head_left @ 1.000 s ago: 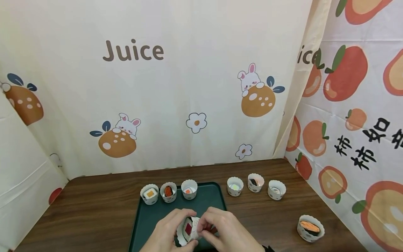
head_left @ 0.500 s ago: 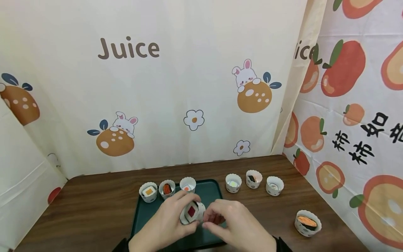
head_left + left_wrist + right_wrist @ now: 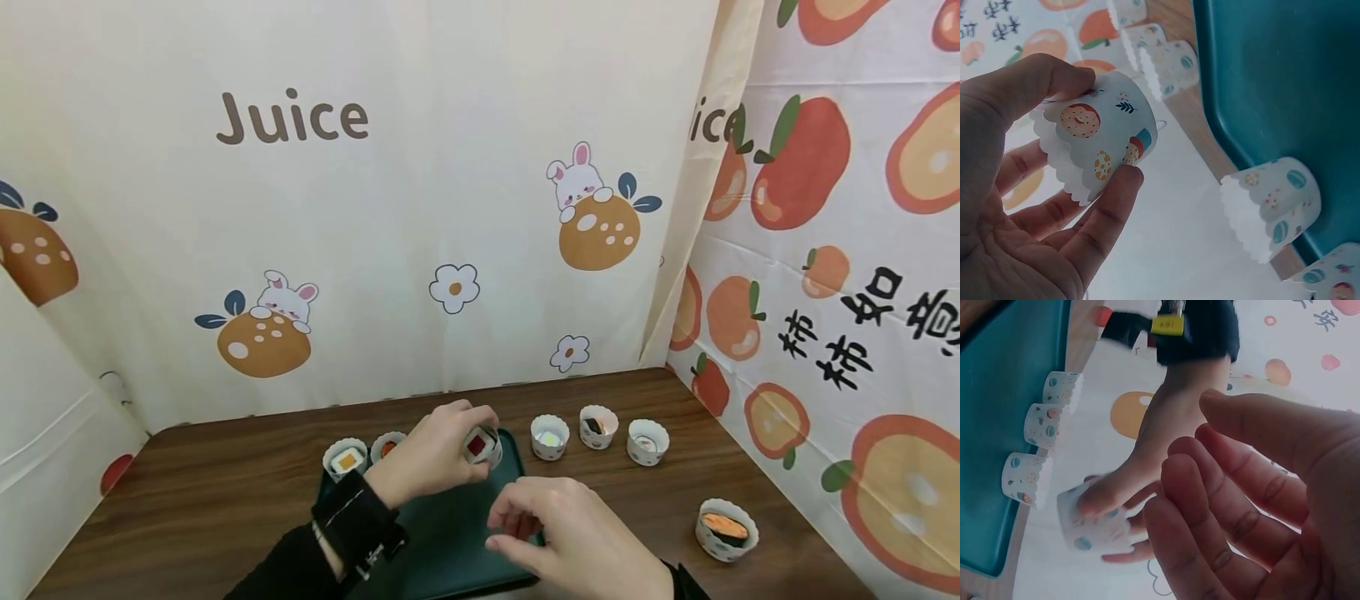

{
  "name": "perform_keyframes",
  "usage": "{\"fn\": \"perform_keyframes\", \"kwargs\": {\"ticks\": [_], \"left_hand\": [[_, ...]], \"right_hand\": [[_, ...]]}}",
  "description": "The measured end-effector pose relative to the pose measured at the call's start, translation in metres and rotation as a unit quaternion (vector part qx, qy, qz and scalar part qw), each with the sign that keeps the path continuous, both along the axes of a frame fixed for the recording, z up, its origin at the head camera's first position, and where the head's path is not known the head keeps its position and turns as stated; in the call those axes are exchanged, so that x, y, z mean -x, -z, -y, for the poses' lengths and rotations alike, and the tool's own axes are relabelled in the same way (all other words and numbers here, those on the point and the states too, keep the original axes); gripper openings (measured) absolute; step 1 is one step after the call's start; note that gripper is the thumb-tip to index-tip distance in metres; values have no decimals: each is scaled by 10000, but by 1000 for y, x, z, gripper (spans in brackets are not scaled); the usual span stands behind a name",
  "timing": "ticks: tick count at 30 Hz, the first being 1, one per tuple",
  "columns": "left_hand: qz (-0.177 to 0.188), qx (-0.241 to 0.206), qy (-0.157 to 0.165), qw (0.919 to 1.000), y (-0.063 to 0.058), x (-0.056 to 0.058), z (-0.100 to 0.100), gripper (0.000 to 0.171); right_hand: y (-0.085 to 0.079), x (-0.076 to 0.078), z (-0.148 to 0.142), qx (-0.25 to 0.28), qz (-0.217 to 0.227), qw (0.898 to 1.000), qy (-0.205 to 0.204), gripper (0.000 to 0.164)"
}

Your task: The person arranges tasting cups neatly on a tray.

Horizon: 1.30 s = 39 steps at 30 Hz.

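Note:
My left hand (image 3: 435, 450) pinches a white paper baking cup (image 3: 489, 454) above the back right of the dark green tray (image 3: 450, 542). A white toy sushi piece with a dark red square centre (image 3: 476, 446) sits in that cup. In the left wrist view, thumb and fingers are on the printed sides of the cup (image 3: 1107, 125). My right hand (image 3: 558, 533) hovers over the tray's right side, fingers loosely bent and holding nothing. At the tray's back edge stand a cup with a yellow-centred piece (image 3: 345, 458) and another cup (image 3: 386, 446), partly behind my left hand.
The right wrist view shows three cups along the tray edge, the nearest cup (image 3: 1025, 478) among them. On the brown table (image 3: 187, 500) right of the tray stand a cup (image 3: 550, 437), a second (image 3: 597, 427) and a third (image 3: 647, 442). Nearer me is an orange-topped sushi cup (image 3: 727, 532).
My left hand has carried the cup up and away toward the tray's back right. My right hand, earlier at the cup, is now apart from it and stays near the front.

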<state>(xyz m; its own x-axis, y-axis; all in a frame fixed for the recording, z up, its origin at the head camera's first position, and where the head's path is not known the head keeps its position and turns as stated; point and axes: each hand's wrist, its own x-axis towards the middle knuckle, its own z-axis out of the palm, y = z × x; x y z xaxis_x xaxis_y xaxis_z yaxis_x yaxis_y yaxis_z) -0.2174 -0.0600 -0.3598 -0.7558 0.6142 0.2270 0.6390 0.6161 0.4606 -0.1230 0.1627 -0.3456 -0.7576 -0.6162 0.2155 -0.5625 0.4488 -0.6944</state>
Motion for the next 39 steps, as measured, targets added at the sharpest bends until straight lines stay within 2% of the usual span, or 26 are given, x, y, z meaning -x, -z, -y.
{"fn": "perform_keyframes", "kwargs": {"ticks": [6,11,19,28,33,39], "left_hand": [[142,474,-39,9988,1,23,-16,37],[344,1024,-201,9939,6,40,-30,38],[756,1336,-195,9879,15,62,-50,33],[1051,1628,-534,9796,26,68,-43,43],[1106,1640,-441,9793,32,70,-45,52],[991,1717,-405,9793,36,72,-52,53]], "right_hand": [[-3,-1,-1,-26,147,9999,-72,8],[-4,-1,-1,-75,396,9991,-115,9],[-3,0,-7,-266,498,9984,-21,10],[0,4,4,-341,573,9978,-59,10],[1,5,3,-382,529,9979,11,10],[2,5,1,-450,497,9977,57,10]]}}
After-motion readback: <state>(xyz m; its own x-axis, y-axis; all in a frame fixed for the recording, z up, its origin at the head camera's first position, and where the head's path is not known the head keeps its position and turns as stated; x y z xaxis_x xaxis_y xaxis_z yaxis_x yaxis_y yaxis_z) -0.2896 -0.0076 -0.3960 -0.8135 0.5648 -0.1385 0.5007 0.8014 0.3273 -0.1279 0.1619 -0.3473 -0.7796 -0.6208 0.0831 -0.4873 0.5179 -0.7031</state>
